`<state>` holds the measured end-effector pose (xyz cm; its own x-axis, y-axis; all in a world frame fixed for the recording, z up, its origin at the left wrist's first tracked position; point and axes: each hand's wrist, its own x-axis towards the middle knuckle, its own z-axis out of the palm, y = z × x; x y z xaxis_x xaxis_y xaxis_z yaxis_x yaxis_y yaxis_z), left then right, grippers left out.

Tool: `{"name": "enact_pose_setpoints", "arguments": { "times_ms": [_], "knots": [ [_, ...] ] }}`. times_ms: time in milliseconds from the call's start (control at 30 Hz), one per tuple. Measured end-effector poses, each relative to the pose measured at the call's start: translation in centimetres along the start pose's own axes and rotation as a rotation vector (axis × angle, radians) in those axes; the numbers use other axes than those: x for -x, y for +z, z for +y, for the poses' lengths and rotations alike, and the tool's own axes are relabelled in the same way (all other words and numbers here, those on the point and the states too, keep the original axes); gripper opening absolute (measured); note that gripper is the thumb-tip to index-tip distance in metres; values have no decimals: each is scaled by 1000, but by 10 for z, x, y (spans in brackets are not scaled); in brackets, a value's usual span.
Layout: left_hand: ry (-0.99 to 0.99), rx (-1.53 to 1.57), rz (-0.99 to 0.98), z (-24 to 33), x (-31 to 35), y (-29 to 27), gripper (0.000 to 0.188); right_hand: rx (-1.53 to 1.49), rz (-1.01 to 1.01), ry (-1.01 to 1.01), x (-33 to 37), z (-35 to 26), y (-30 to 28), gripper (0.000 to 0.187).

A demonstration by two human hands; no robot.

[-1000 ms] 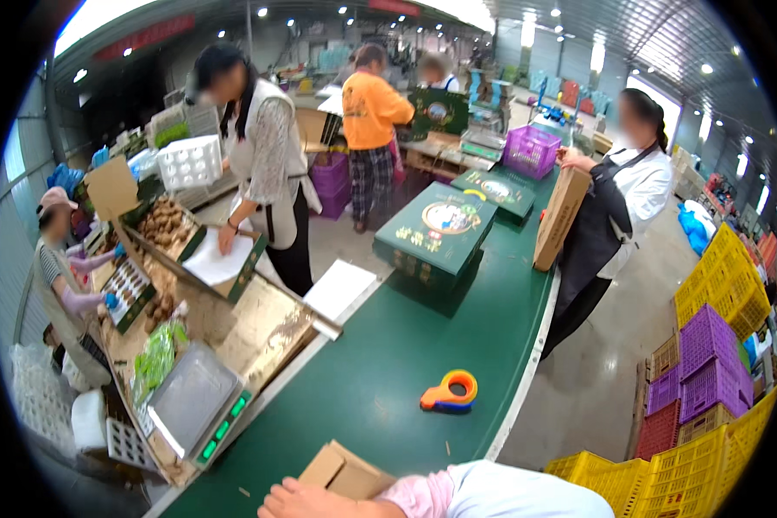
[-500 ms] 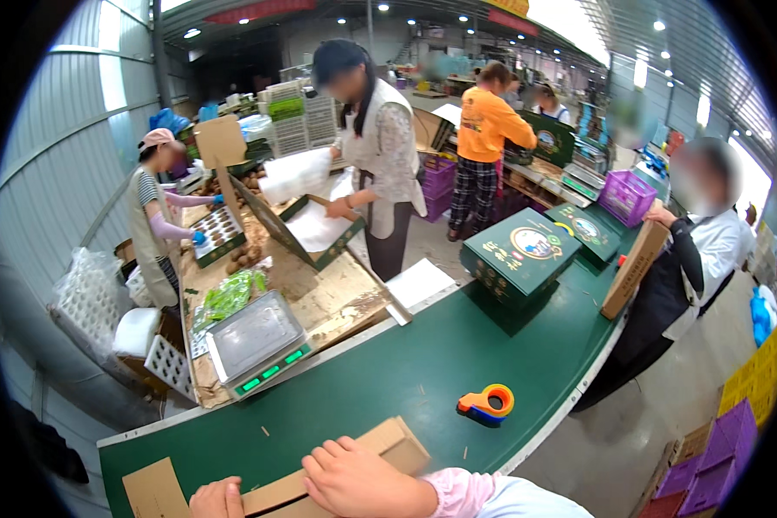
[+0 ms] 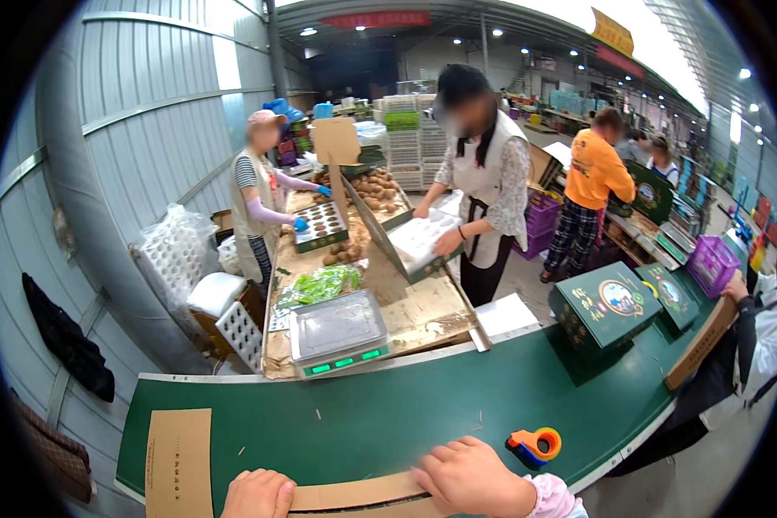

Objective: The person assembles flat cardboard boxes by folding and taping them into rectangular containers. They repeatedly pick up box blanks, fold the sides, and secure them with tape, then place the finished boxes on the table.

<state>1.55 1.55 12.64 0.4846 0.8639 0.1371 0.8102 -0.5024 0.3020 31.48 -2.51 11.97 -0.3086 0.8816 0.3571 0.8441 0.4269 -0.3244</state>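
Observation:
At the near edge of the green table, a brown cardboard box (image 3: 354,494) lies partly below the picture's edge. My left hand (image 3: 259,495) is closed around its left end. At its right end, my right hand (image 3: 476,480) grips the long cardboard flap from above, fingers curled over the edge. A dark gap shows along the flap between both hands. Just beyond my right hand lies a tape dispenser (image 3: 537,447) in orange, yellow and blue. A flat cardboard piece (image 3: 179,462) rests to the left of my left hand.
A green conveyor-like table (image 3: 345,423) curves rightward, bearing closed green gift boxes (image 3: 603,306). Beyond it, a scale (image 3: 338,332) sits on a wooden table (image 3: 406,326). One co-worker (image 3: 483,164) lines an open box; another (image 3: 263,198) handles a fruit tray. A person at right holds cardboard.
The view has swung left, so the scene sits further right. My right hand has shifted along the box toward its right end. Across the table, the co-worker has laid the white sheet into the open box.

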Motion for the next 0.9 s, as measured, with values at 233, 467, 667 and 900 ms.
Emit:
{"name": "enact_pose_setpoints", "arguments": {
  "times_ms": [233, 467, 667, 900],
  "knots": [
    [97, 5, -1, -3, -7, -5, 16, -157, 45, 71, -7, 7, 4, 23],
    [9, 101, -39, 0, -21, -12, 16, -287, 47, 72, -19, 16, 1, 18],
    [2, 117, -83, -4, -24, -14, 18, -343, 30, 76, -23, 22, -2, 14],
    [-53, 105, -134, 5, -25, -20, 23, -311, 14, 68, -21, 20, -5, 13]
  ]
}}
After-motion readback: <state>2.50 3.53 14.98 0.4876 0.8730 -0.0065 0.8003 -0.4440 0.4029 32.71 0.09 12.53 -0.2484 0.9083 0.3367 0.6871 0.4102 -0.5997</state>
